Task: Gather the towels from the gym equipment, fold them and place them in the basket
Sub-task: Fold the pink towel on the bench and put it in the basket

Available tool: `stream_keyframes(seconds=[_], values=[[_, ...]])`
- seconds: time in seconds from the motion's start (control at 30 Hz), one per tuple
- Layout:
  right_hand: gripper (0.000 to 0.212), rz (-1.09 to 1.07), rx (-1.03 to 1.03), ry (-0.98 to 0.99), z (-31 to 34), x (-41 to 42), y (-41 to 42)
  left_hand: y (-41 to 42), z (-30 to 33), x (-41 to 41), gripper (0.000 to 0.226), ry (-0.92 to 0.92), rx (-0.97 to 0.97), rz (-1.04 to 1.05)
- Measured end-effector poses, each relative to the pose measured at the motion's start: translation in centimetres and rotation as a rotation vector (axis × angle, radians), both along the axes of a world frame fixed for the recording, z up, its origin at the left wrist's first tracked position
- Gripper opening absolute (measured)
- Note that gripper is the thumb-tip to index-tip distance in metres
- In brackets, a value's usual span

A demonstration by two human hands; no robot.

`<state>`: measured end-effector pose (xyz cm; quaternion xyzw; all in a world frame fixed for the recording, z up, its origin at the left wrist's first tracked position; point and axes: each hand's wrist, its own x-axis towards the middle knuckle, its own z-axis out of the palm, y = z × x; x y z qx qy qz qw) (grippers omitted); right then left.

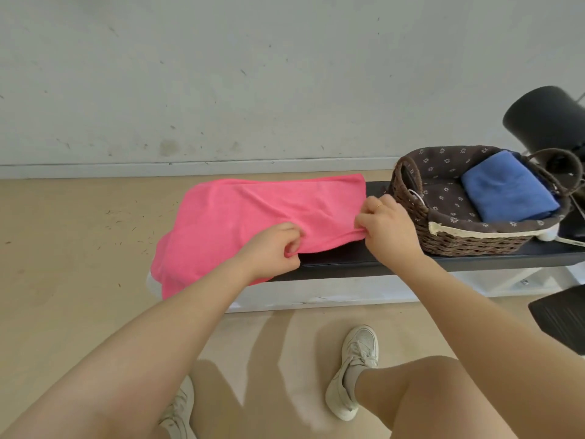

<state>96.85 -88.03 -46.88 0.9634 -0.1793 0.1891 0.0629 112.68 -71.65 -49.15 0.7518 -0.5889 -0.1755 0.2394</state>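
A pink towel (pixel 253 217) lies spread over the left end of a black padded bench (pixel 348 258), its left part hanging off the end. My left hand (pixel 275 248) pinches the towel's near edge. My right hand (pixel 386 223) pinches the near right corner, lifted a little off the bench. To the right on the bench stands a brown woven basket (pixel 468 239) with a flowered lining. A folded blue towel (pixel 506 188) lies inside it against the right side.
A pale wall and baseboard run behind the bench. A black padded roller (pixel 547 118) and a black pad (pixel 560 315) of gym equipment sit at the right. My feet in white sneakers (pixel 354 372) stand on the tan floor in front.
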Motion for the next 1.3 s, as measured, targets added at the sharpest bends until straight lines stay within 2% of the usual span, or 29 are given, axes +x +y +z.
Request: stream_keyframes(seconds=[0.07,0.13,0.2,0.27,0.33,0.37,0.43,0.53,0.63,0.73,0.87,0.97,1.13,1.3], values=[[0.015,0.102,-0.146,0.171,0.1,-0.7,0.4,0.3,0.0,-0.4,0.037,0.004,0.049,-0.046],[0.018,0.138,-0.179,0.4,-0.3,-1.3,1.4,0.4,-0.4,-1.2,0.033,0.009,0.163,-0.105],[0.018,0.114,-0.081,0.653,-1.0,-1.7,2.3,0.6,-0.9,-2.0,0.023,0.024,0.312,-0.157],[0.033,-0.076,0.146,0.923,-1.6,-1.9,2.9,0.9,-1.4,-2.6,0.01,0.048,0.401,-0.19],[0.034,-0.195,0.297,1.05,-1.5,-1.3,3.6,1.4,-1.6,-2.6,0.014,0.076,0.412,-0.175],[0.035,-0.221,0.339,1.045,-1.3,-0.8,3.9,1.7,-1.5,-2.4,0.017,0.086,0.397,-0.146],[0.042,-0.194,0.402,0.881,-0.9,0.9,4.5,2.6,-1.2,-1.5,0.019,0.092,0.327,-0.055],[0.028,-0.06,0.423,0.655,0.3,4.6,6.5,4.7,-0.5,1.0,0.02,0.085,0.186,0.155],[0.025,0.109,0.414,0.551,0.5,9.4,9.7,7.8,-0.4,3.9,0.02,0.111,0.05,0.388],[0.028,0.256,0.426,0.478,0.0,14.2,13.0,11.1,-1.1,6.7,0.023,0.125,0.019,0.581],[0.032,0.396,0.355,0.468,-1.4,20.4,16.4,14.6,-3.6,10.5,0.025,0.243,-0.054,0.84],[0.032,0.438,0.294,0.482,-2.6,24.2,18.1,15.7,-5.4,12.7,0.028,0.34,-0.008,0.95],[0.031,0.436,0.261,0.588,-5.3,30.1,19.7,16.2,-8.6,16.1,0.036,0.465,0.043,0.97],[0.035,0.435,0.162,0.708,-7.2,32.6,19.7,15.1,-11.4,18.1,0.029,0.505,0.178,0.96]])
